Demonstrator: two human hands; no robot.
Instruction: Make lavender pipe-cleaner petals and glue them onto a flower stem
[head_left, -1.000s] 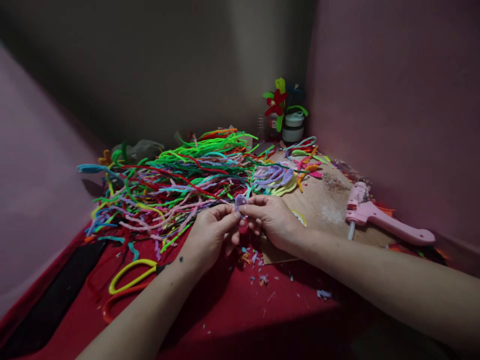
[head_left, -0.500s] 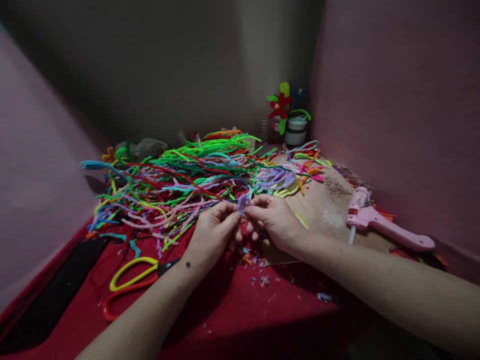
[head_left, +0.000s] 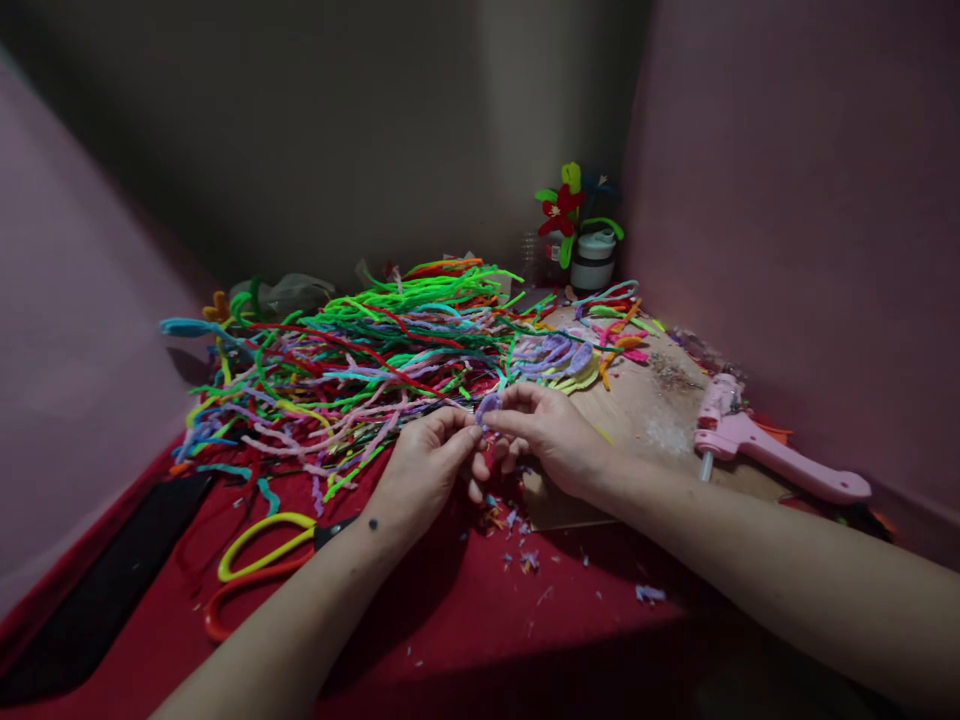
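Between my two hands is a small loop of purple pipe cleaner (head_left: 487,406), partly covered by fingers. My left hand (head_left: 435,450) pinches its lower left side with thumb and forefinger. From the right, my right hand (head_left: 547,435) grips the loop's other side, fingers curled. Just beyond the hands lies a big heap of loose pipe cleaners (head_left: 390,335) in many colours. Purple pipe cleaner loops (head_left: 555,355) rest on the board right behind my right hand. Small fuzzy clippings (head_left: 514,525) are scattered on the red cloth below.
Scissors (head_left: 262,550) with yellow and red handles lie left of my left forearm, beside a black flat strip (head_left: 105,590). A pink glue gun (head_left: 772,450) lies on the wooden board (head_left: 637,400) at right. Behind stands a jar (head_left: 592,262) near pipe-cleaner flowers (head_left: 560,210). Walls enclose the table.
The purple loop has turned and looks narrower, with more of it behind my right fingers. My right hand has shifted slightly up and left; my left hand stays nearly in place.
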